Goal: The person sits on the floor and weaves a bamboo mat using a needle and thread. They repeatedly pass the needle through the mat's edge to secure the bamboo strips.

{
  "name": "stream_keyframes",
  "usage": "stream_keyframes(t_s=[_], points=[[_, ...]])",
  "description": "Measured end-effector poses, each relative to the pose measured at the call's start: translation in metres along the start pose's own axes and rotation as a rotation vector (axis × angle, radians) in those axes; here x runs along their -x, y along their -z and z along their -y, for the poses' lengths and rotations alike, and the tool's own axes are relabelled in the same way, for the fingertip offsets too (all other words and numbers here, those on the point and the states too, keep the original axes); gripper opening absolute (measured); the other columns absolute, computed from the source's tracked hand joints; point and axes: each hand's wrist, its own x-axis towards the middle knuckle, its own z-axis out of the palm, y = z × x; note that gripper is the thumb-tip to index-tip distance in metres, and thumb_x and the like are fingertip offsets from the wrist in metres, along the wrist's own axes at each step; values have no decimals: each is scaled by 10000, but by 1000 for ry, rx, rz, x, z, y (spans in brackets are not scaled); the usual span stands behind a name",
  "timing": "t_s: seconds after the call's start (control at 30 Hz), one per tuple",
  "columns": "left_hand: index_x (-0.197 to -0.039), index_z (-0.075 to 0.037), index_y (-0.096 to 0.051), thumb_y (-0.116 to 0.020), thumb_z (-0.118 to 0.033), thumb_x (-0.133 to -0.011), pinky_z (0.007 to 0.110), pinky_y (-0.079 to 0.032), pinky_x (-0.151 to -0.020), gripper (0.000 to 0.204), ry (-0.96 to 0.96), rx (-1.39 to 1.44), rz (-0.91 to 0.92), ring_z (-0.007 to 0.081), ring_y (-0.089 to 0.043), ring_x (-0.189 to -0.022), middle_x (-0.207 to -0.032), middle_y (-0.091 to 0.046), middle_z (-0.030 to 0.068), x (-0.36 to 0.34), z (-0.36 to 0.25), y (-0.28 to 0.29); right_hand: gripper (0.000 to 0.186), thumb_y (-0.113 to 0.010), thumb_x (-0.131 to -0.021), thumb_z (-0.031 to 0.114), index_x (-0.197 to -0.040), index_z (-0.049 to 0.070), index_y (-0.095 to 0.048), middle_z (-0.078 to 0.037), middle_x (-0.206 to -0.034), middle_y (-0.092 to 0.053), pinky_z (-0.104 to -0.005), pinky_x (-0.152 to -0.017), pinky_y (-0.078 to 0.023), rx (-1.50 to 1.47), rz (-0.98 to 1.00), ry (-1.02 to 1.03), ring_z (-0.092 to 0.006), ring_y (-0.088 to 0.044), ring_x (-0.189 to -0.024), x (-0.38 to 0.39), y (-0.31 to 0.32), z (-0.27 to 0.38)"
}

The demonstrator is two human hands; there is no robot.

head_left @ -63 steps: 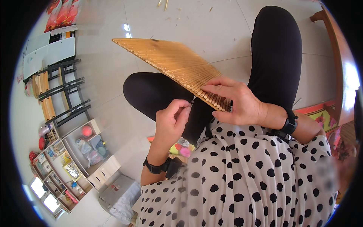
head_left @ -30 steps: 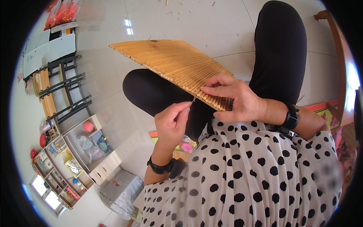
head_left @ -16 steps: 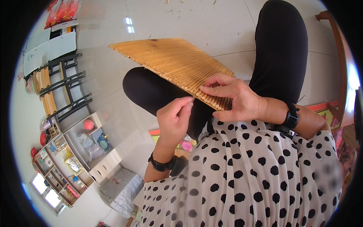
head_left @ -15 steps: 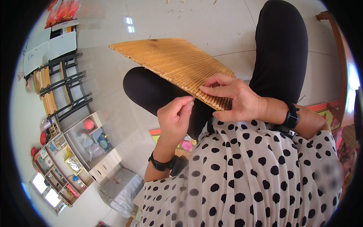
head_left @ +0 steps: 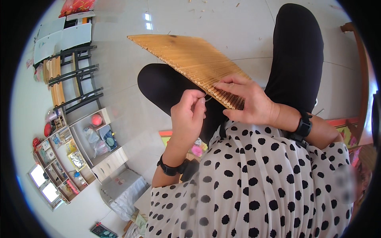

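A flat mat of thin yellow-brown sticks [head_left: 194,53], laid side by side and stitched together, rests tilted over my left thigh. Its near end is gripped by my right hand [head_left: 254,101], with fingers on top and thumb at the near edge. Just off the mat's left edge, my left hand [head_left: 188,109] is closed in a pinch. A short bit of pale thread or wire [head_left: 208,98] shows between its fingertips and the mat; which of the two I cannot tell. Both wrists carry black bands.
My black-clad knees [head_left: 158,81] frame the mat. Small scraps lie on the pale tiled floor [head_left: 246,23] ahead. Left stand folded black-framed furniture [head_left: 75,75], an open shelf unit [head_left: 59,158] and a covered box [head_left: 123,194]. A wooden frame [head_left: 359,59] rises at right.
The whole view has shifted, so the room sits further right. My left hand has drawn slightly away from the mat's edge, and the thin strand shows more. My right hand keeps its grip.
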Motion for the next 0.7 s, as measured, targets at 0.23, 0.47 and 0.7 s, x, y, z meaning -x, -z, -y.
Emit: stream_keyframes(t_s=[0.23,0.47,0.7], points=[[-1005,21,-609,-575,2,-997,225,-498,-548,39,-12,-24,52,64,-571,-627,-730,-619,21,4,2,2,599,-765,-720,127,-1283,-46,-657,-190,-1203,-615,-345,-902,-553,10,12,39,-311,-671,-1043,3,-2,-1],[-958,26,-595,-612,-9,-972,242,-512,-527,41,92,150,-72,76,-594,-587,-706,-644,49,10,-3,-14,604,-754,-709,127,-1276,-58,-656,-192,-1231,-616,-354,-894,-560,28,28,52,-318,-677,-1049,6,-9,-1],[-1066,21,-497,-589,1,-979,263,-529,-532,128,146,125,-151,109,-609,-592,-731,-657,83,5,-16,-23,605,-749,-705,93,-1275,-80,-639,-196,-1234,-602,-363,-936,-532,22,-5,69,-333,-654,-1079,9,-12,0]])
